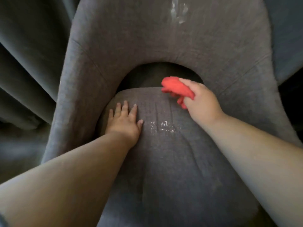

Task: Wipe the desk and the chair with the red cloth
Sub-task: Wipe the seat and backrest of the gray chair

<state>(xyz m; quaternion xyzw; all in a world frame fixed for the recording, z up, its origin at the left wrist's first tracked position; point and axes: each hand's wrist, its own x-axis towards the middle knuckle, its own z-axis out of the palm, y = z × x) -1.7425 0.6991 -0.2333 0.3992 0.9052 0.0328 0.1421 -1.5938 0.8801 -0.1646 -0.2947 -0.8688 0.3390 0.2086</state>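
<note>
A grey fabric chair (pixel 164 46) fills the view, its curved back ahead and its seat cushion (pixel 164 153) below me. My right hand (pixel 201 102) grips a bunched red cloth (pixel 176 89) just above the seat's far right part, near the gap under the backrest. My left hand (pixel 124 120) lies flat on the seat's left side, fingers spread. A patch of whitish specks (pixel 164 126) sits on the seat between my hands. Another pale smear (pixel 178 12) marks the backrest near the top. The desk is out of sight.
Dark grey curtain folds (pixel 29 63) hang to the left of the chair and behind it at the upper right. A dark gap (pixel 155 74) opens between the backrest and the seat.
</note>
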